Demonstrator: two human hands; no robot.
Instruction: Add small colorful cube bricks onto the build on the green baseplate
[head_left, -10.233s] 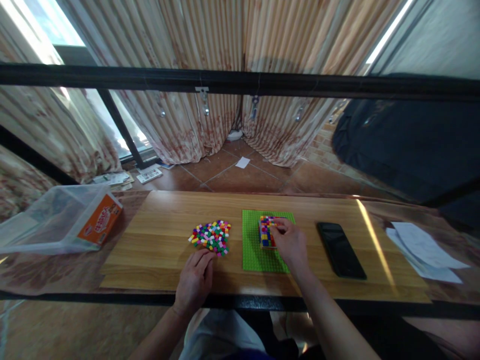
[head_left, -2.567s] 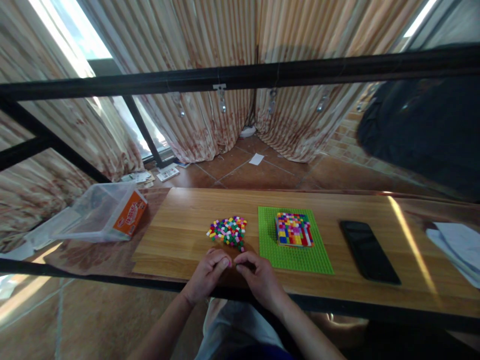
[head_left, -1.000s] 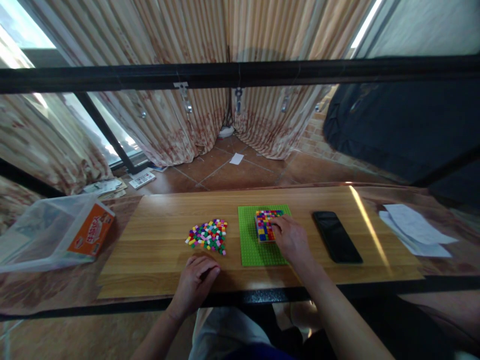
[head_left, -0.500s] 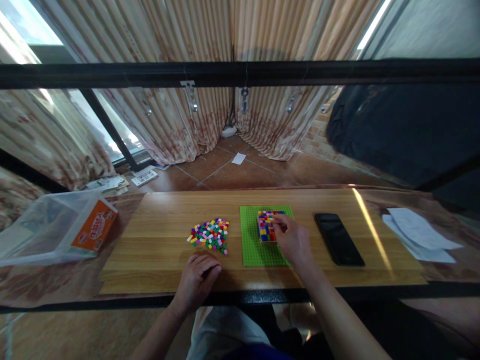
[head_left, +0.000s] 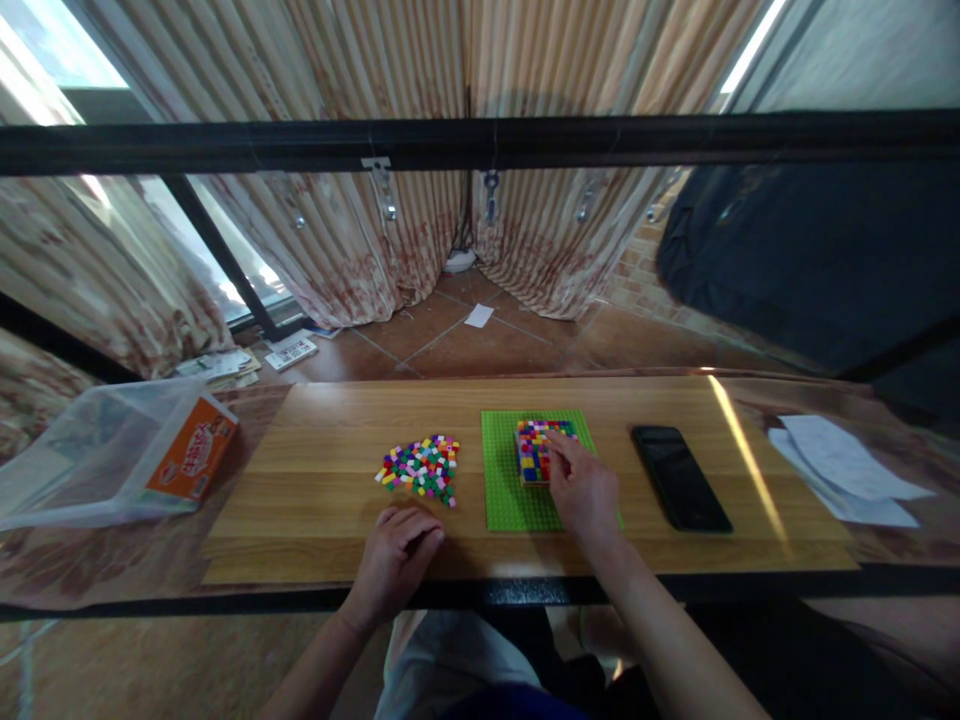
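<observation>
A green baseplate lies on the wooden table with a square block of small coloured bricks built on it. My right hand rests over the block's right side, its forefinger stretched onto the bricks; nothing shows in its grip. A loose heap of small coloured bricks lies left of the plate. My left hand sits on the table just below that heap, fingers curled under, and whether they hold anything is hidden.
A black phone lies right of the baseplate. White papers sit at the far right. A clear plastic box with an orange label lies at the left. A black bar crosses above, curtains behind.
My right hand has drawn back a little toward me along the block's right side, forefinger still on the bricks. My left hand has stayed below the heap.
</observation>
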